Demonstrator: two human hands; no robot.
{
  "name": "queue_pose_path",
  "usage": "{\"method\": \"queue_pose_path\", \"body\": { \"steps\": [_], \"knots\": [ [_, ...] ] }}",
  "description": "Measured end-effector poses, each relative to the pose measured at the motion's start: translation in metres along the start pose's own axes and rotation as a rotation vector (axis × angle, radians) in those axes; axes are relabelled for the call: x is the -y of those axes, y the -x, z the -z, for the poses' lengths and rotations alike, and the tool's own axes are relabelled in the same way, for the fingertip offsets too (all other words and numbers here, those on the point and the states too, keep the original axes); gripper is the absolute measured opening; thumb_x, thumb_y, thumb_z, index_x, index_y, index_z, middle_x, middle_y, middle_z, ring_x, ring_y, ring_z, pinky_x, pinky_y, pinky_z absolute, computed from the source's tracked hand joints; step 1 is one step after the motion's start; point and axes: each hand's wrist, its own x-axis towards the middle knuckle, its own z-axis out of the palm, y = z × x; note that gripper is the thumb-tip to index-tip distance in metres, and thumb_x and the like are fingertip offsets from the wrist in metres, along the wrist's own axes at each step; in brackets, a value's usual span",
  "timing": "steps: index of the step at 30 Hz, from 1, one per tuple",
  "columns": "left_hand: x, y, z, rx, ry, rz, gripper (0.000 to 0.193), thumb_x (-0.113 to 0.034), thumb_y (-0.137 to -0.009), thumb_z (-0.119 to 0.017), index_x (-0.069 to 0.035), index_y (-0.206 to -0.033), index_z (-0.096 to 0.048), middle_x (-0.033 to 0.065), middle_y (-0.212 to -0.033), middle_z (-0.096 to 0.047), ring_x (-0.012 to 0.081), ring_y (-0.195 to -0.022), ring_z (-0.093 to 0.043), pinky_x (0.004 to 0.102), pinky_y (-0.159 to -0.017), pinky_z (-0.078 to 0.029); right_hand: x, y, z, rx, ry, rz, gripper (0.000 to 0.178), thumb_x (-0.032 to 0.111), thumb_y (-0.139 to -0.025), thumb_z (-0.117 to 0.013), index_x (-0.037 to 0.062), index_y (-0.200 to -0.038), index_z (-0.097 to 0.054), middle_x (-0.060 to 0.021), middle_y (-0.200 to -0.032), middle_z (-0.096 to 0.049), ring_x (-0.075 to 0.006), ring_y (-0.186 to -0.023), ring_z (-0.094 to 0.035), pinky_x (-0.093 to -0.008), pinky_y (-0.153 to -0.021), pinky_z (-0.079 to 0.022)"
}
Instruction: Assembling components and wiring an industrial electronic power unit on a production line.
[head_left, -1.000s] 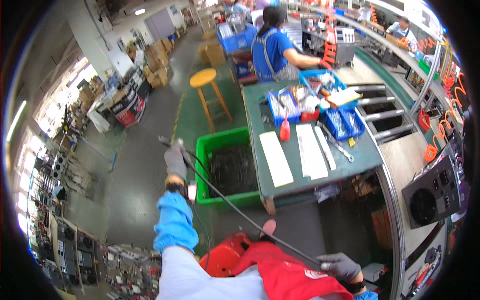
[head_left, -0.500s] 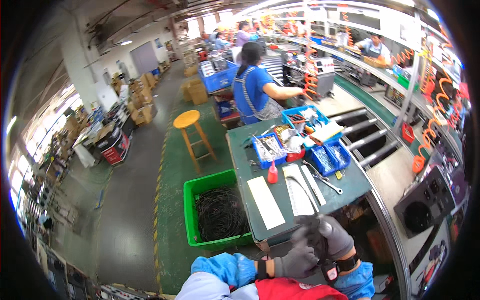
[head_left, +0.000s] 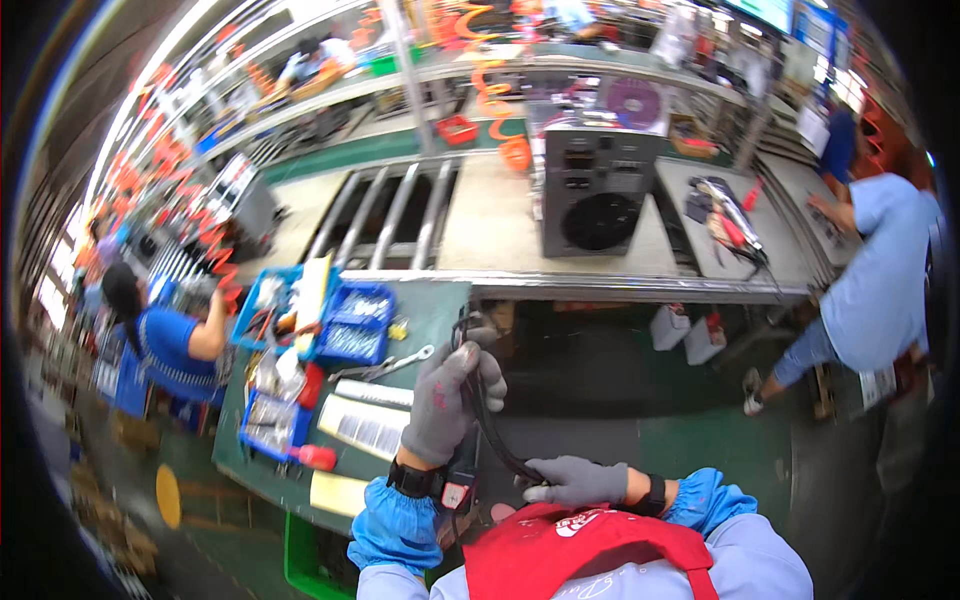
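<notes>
My left hand [head_left: 452, 395], in a grey glove, is closed around a black cable [head_left: 487, 430] and held up near the corner of the green work table [head_left: 425, 310]. My right hand [head_left: 575, 481], also gloved in grey, grips the lower end of the same cable close to my red apron. The cable curves in a short arc between the two hands. Blue sleeve covers sit on both my wrists.
Blue parts bins [head_left: 345, 320], a wrench [head_left: 385, 367] and white labelled strips [head_left: 362, 425] lie on the green table. A black speaker cabinet [head_left: 597, 190] stands on the roller conveyor [head_left: 395, 215]. One person in blue works at left [head_left: 170, 345], another stands at right [head_left: 870, 280].
My view has swung from the green crate and floor toward the conveyor. Both hands have come together in front of me, and the long cable is now drawn into a short arc.
</notes>
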Motion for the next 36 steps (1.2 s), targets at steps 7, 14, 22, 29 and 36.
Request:
{"method": "queue_pose_path", "body": {
  "steps": [7, 14, 22, 29, 36],
  "knots": [
    [0.061, -0.11, -0.083, 0.158, -0.1, 0.093, 0.039, -0.024, -0.098, -0.05, 0.001, -0.127, -0.049, 0.0103, -0.087, -0.064, 0.0201, -0.077, -0.065, 0.0323, -0.069, -0.056, -0.071, 0.03, 0.07, -0.304, -0.104, -0.063, 0.051, 0.048, -0.094, -0.05, 0.0049, -0.121, -0.05, -0.0234, -0.102, -0.063, -0.0424, -0.099, -0.059, -0.0456, -0.086, -0.045],
    [0.139, -0.243, -0.185, 0.091, -0.228, 0.245, 0.025, -0.026, -0.097, -0.052, -0.002, -0.103, -0.054, 0.0009, -0.065, -0.044, 0.0116, -0.051, -0.044, 0.0244, -0.043, -0.035, -0.185, 0.091, 0.274, -0.465, 0.111, -0.072, 0.058, 0.042, -0.084, -0.06, 0.0049, -0.127, -0.054, -0.0196, -0.113, -0.063, -0.0357, -0.105, -0.061, -0.0436, -0.091, -0.048],
    [0.186, -0.348, -0.253, -0.01, -0.335, 0.399, 0.02, -0.025, -0.098, -0.052, -0.005, -0.095, -0.056, -0.0015, -0.061, -0.043, 0.0095, -0.049, -0.042, 0.0227, -0.042, -0.033, -0.369, 0.257, 0.609, -1.558, 0.316, -0.732, 0.03, 0.027, -0.084, -0.056, 0.0058, -0.104, -0.063, -0.0227, -0.099, -0.065, -0.0423, -0.093, -0.062, -0.0501, -0.082, -0.049],
    [0.216, -0.382, -0.28, -0.045, -0.479, 0.49, 0.021, -0.025, -0.099, -0.05, -0.005, -0.1, -0.056, -0.0032, -0.06, -0.044, 0.007, -0.047, -0.042, 0.0199, -0.042, -0.034, -0.44, 0.265, 0.715, -1.535, 0.638, -0.962, 0.027, 0.026, -0.084, -0.058, 0.0115, -0.107, -0.061, -0.0113, -0.112, -0.058, -0.0343, -0.103, -0.06, -0.0472, -0.086, -0.047],
    [0.24, -0.402, -0.285, -0.001, -0.594, 0.57, 0.021, -0.023, -0.099, -0.049, -0.006, -0.097, -0.061, -0.0033, -0.059, -0.049, 0.0063, -0.046, -0.043, 0.0206, -0.042, -0.035, -0.473, 0.273, 0.725, -1.409, 0.595, -1.051, 0.046, 0.022, -0.08, -0.063, 0.0086, -0.122, -0.051, -0.0141, -0.116, -0.057, -0.034, -0.107, -0.057, -0.0473, -0.089, -0.047]
  ]
}}
